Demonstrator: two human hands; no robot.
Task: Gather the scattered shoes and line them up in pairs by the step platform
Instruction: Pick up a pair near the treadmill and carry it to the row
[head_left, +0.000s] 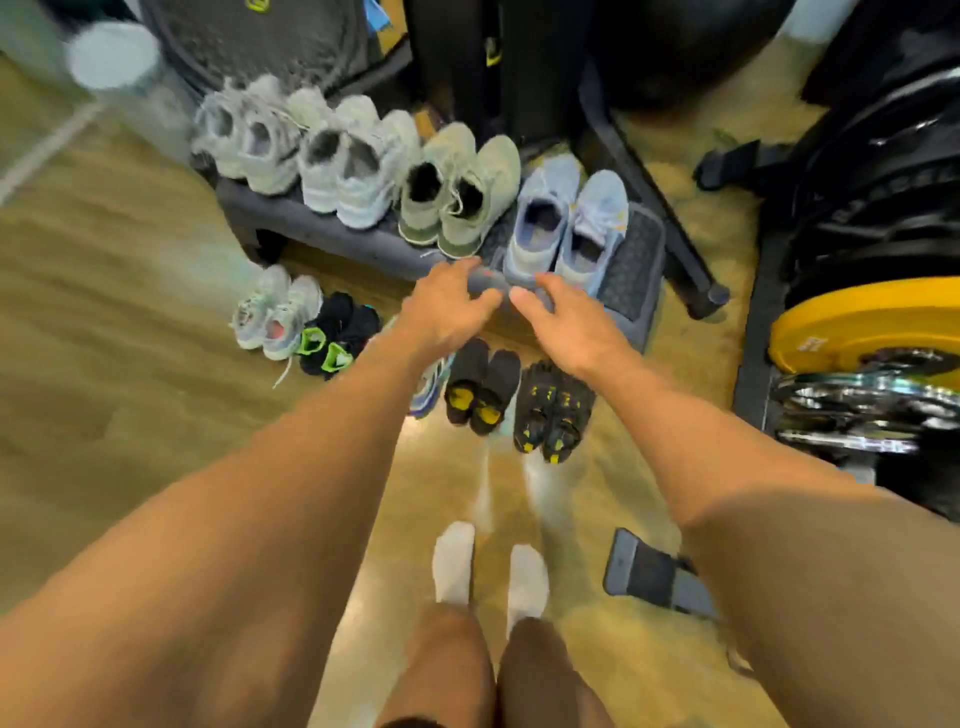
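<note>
Four pairs stand on the platform (636, 260); more pairs sit on the floor (130, 312) just before it. Both hands are at its front edge by the blue pair (566, 228). The left hand (452, 306) curls over something grey there; the right hand (566, 322) reaches the blue heels. Whether either has a firm hold I cannot tell; the view is blurred. Recommended: square the heels flush, toes parallel, shoes touching.
</note>
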